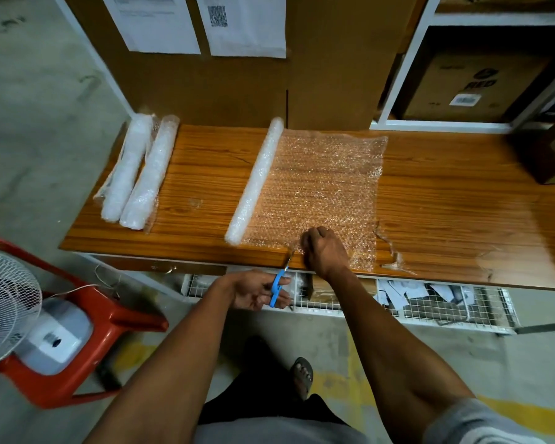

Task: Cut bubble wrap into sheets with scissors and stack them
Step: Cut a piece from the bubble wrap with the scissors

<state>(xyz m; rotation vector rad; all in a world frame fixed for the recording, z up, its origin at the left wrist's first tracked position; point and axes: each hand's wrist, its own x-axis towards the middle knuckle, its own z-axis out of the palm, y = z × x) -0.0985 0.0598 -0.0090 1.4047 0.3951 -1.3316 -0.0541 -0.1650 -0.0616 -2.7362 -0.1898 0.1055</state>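
A roll of bubble wrap (255, 181) lies on the wooden table (446, 200), with a sheet (324, 187) unrolled flat to its right. My left hand (257, 290) holds blue-handled scissors (278, 283) just off the table's near edge; the blade tips touch the sheet's near edge beside the roll. My right hand (324, 251) presses down on the sheet's near edge, right of the blades. Two more bubble wrap rolls (138, 174) rest side by side at the table's left end.
A torn strip of clear plastic (394, 251) lies right of the sheet. Cardboard boxes (462, 84) stand on a shelf behind. A red stool with a white fan (29, 322) sits on the floor at the left. A wire basket (446, 302) hangs under the table.
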